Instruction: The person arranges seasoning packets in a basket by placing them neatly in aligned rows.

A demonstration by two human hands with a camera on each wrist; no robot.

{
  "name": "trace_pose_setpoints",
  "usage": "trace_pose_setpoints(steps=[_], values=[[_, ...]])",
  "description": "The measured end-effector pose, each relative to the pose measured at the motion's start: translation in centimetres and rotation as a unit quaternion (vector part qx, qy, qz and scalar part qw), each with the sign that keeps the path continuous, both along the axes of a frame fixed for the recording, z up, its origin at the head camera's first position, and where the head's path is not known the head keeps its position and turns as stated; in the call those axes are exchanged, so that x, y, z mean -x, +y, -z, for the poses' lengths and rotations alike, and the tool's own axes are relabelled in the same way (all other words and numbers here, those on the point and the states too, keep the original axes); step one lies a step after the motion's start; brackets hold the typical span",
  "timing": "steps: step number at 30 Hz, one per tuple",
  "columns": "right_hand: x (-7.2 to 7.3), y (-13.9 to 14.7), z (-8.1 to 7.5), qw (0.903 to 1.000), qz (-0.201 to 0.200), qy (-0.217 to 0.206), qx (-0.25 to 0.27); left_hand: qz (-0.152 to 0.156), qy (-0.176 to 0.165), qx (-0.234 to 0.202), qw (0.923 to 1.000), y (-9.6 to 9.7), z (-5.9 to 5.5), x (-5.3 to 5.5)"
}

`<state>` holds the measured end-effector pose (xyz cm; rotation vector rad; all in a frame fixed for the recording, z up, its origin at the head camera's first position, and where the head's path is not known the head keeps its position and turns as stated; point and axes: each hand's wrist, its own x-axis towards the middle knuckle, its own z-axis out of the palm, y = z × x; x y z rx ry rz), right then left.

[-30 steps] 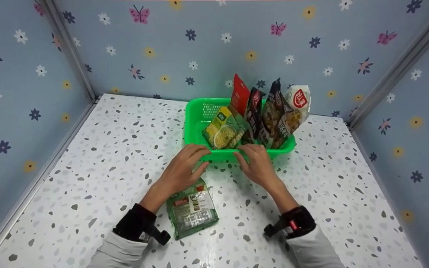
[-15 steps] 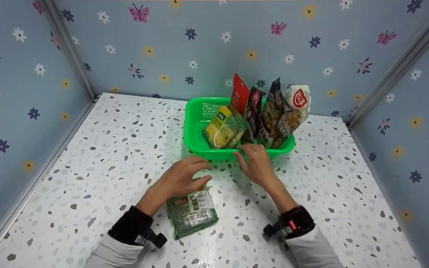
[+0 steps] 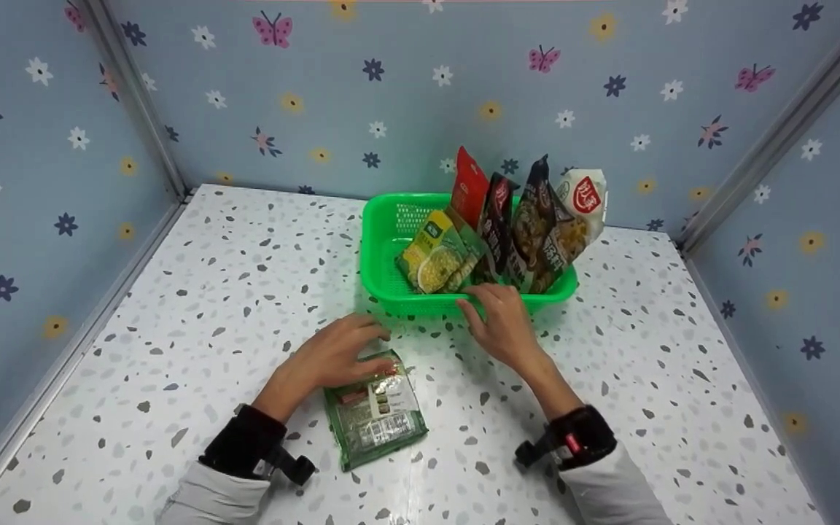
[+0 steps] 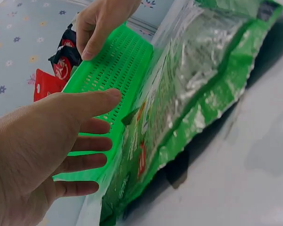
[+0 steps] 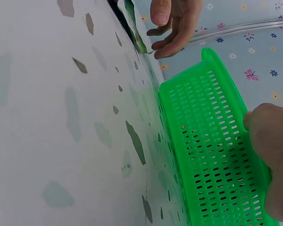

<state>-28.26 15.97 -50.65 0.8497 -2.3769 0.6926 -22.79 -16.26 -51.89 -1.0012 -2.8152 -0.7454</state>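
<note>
A green plastic basket (image 3: pixel 383 277) stands at the back of the table, several food packets leaning inside it. Over its front rim my right hand (image 3: pixel 504 324) has its fingers hooked, the thumb outside, gripping the edge. My left hand (image 3: pixel 332 354) hovers at the top end of a green food packet (image 3: pixel 380 415) lying flat in front of the basket. In the left wrist view the left hand's fingers (image 4: pixel 89 143) are extended and hold nothing; the packet (image 4: pixel 179 103) is just beyond them. The right wrist view shows the basket's slotted wall (image 5: pixel 212 155) and part of the right hand (image 5: pixel 273 146).
Inside the basket are a yellow-green packet (image 3: pixel 431 251), a red packet (image 3: pixel 468 186), dark packets (image 3: pixel 534 211) and a white-topped packet (image 3: pixel 584 197). Patterned wall panels (image 3: pixel 420 95) enclose the speckled table (image 3: pixel 245 277) at the back and both sides.
The left hand has let go of the basket's front rim and drawn back to the left, toward the green packet. The right hand has stayed on the rim.
</note>
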Motion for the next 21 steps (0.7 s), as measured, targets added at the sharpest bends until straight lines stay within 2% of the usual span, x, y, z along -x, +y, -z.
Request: trace_pose_setpoints(steps=[11, 21], values=[[-0.1, -0.09, -0.07, 1.0, 0.007, 0.004, 0.0, -0.014, -0.049, 0.004, 0.9987, -0.53, 0.36, 0.34], [-0.12, -0.03, 0.07, 0.9999, 0.01, 0.01, -0.002, -0.009, -0.136, 0.011, 0.9906, -0.26, -0.06, -0.06]])
